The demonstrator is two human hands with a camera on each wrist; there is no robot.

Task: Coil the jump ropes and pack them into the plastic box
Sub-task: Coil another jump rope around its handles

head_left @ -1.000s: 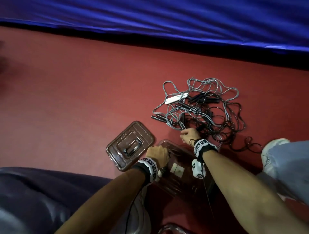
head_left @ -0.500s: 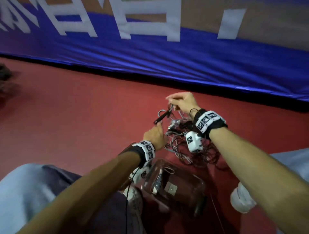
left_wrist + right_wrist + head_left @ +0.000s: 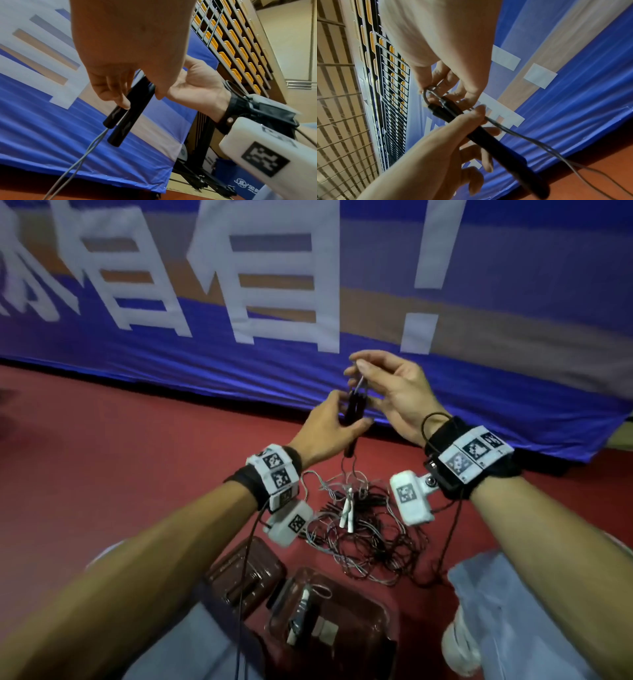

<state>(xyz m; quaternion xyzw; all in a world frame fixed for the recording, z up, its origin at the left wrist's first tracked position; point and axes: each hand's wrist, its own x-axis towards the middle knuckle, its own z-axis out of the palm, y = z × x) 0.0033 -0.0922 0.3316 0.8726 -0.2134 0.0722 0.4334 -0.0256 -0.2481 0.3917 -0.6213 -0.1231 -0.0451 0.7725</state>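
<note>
Both forearms are raised in front of the body, with the hands brought close together at the same height. The left hand (image 3: pixel 329 426) is held with its back toward the head camera, and its fingers (image 3: pixel 485 158) and thumb are curled round two black jump-rope handles (image 3: pixel 126 112) kept side by side. The right hand (image 3: pixel 394 392) is turned palm inward just above the left, and the grey cord loop (image 3: pixel 429 94) at the handles' top is pinched between its thumb and fingertips. A marker-covered band and a white camera unit are worn on each wrist.
</note>
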